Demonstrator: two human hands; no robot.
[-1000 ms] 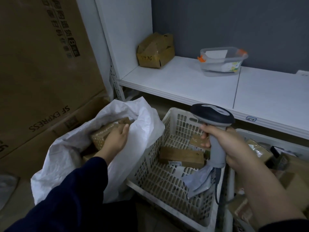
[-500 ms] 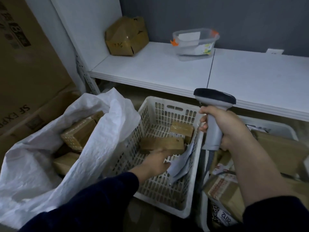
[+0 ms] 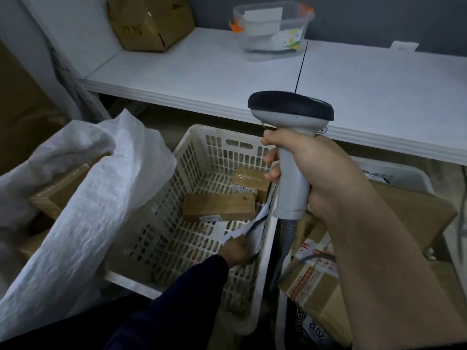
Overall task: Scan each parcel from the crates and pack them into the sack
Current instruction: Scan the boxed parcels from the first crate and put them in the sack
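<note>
The left hand (image 3: 235, 251) grips a crumpled pale mailer (image 3: 255, 228) in the crate (image 3: 222, 132); right hand (image 3: 318, 173) clasps the scanner (image 3: 290, 107).

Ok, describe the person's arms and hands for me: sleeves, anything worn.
The left arm wears a dark navy long sleeve reaching the wrist; the left hand is bare, ungloved. The right forearm is uncovered as far as the frame shows, and the right hand is bare too. No rings, watch or bracelet show on either.

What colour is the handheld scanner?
The scanner has a light grey body with a dark, almost black cap on top, shown in the head view.
</note>
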